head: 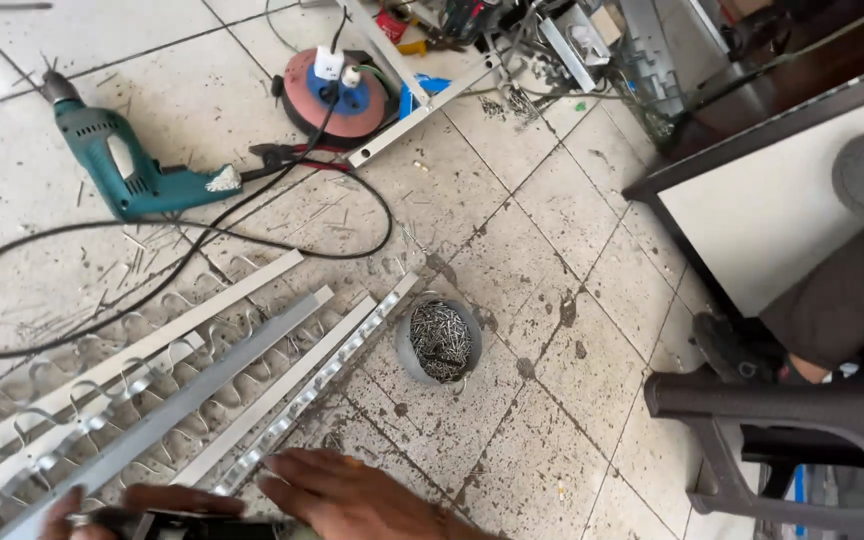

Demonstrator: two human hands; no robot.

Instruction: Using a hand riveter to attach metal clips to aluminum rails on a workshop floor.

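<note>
Holding a dark flat tool [192,522] low over the floor, left hand [102,505] and right hand [352,495] both wrap it; looks rigid, fairly heavy, best gripped mid-body beside the stiff, sharp-edged aluminium strips [252,350].

This looks like a metalworking or fitting workshop, set up on a stained tiled floor [542,230]. At ten o'clock lies a teal power drill [127,165]; at twelve, a red cable reel [337,95] amid tool clutter. Aluminium channels [192,385] with punched slots stretch across eight o'clock, and a tub of screws [439,340] sits at centre, probably rivets instead.
</note>
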